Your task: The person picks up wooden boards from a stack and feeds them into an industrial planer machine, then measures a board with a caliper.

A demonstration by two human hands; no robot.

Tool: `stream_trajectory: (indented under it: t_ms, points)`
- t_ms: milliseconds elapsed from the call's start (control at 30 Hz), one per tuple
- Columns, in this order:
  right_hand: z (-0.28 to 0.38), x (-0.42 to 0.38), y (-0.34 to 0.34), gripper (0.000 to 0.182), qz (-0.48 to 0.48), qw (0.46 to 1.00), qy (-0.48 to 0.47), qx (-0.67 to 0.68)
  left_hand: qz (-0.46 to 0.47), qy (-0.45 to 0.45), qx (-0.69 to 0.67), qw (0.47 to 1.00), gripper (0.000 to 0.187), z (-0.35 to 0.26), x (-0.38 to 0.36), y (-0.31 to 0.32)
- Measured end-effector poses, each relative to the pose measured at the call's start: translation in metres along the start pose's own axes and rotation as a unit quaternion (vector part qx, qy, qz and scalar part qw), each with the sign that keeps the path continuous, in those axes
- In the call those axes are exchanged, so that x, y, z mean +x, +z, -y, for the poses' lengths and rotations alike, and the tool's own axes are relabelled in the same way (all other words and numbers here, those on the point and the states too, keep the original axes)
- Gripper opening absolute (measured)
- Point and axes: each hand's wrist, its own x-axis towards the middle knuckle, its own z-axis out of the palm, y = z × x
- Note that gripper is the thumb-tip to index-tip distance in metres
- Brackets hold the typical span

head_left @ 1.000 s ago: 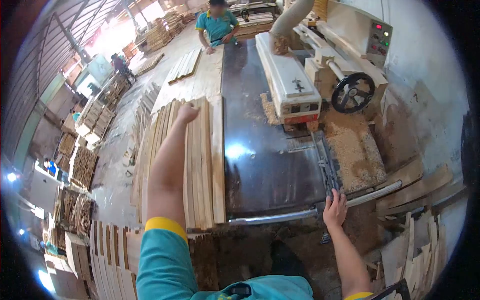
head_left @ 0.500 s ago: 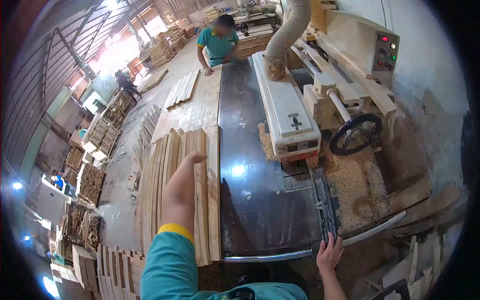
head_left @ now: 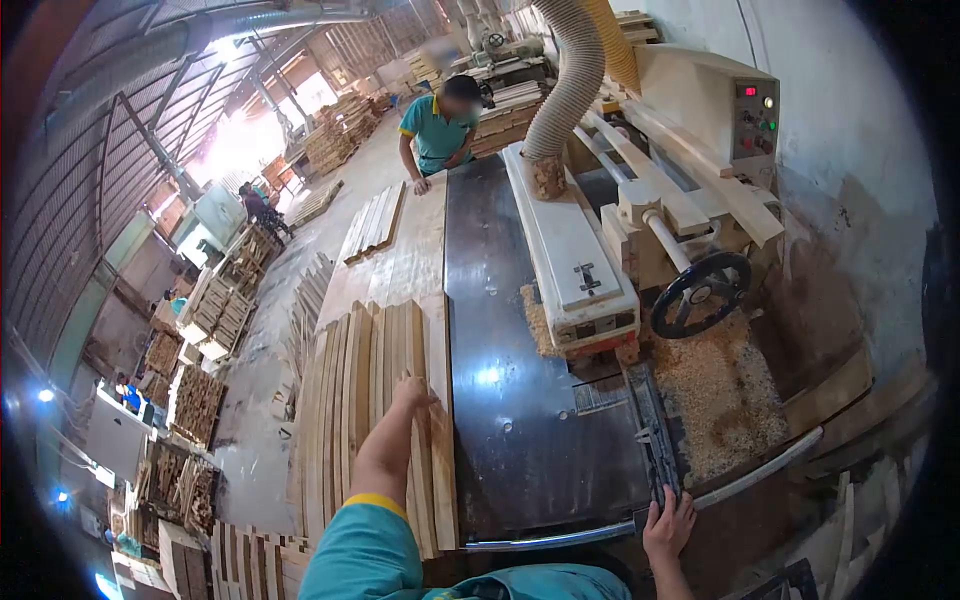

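Observation:
My left hand [head_left: 410,393] reaches over a row of long wooden strips [head_left: 340,400] on the left side of the machine table. Its fingers are closed on one strip near the row's right edge; the hand itself hides part of the grip. My right hand [head_left: 668,525] lies at the near end of a dark metal guide rail [head_left: 652,440], fingers stretched out and slightly apart. Between my hands spreads the dark, shiny metal table [head_left: 540,480]. Beyond the rail sits the white machine housing [head_left: 575,260], with a ribbed hose on top.
A co-worker [head_left: 440,130] stands at the far end, one hand on the wooden board beside a smaller group of strips [head_left: 374,222]. A black handwheel [head_left: 702,295] and a sawdust heap [head_left: 725,390] are at the right. Wood stacks [head_left: 195,405] line the floor at left.
My left hand has come back toward me along the strips, and its fingers have bent down onto one. My right hand stays at the rail's end. The camera view has tilted up slightly.

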Motion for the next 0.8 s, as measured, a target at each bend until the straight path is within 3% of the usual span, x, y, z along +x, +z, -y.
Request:
stream_trajectory:
  t_ms: [200, 467, 533, 733, 800]
  points:
    - [-0.005, 0.001, 0.008, 0.054, -0.028, 0.999, -0.020, -0.003, -0.002, -0.026, -0.083, 0.996, 0.054, -0.012, -0.010, -0.004]
    - [-0.009, 0.000, 0.013, 0.051, -0.052, 0.998, -0.031, 0.010, 0.004, -0.017, -0.025, 1.000, 0.081, -0.021, -0.016, -0.019]
    - [-0.013, 0.002, 0.021, 0.050, -0.080, 0.996, -0.039, -0.009, 0.006, -0.017, -0.032, 0.999, 0.082, -0.018, -0.008, -0.016]
    - [-0.007, 0.000, 0.008, 0.050, -0.029, 0.999, -0.023, 0.022, 0.000, -0.016, -0.036, 0.999, 0.080, -0.022, -0.009, -0.018]
    - [-0.013, 0.000, 0.026, 0.046, -0.161, 0.984, -0.069, -0.044, -0.003, -0.014, -0.033, 0.999, 0.079, -0.018, -0.003, -0.014]
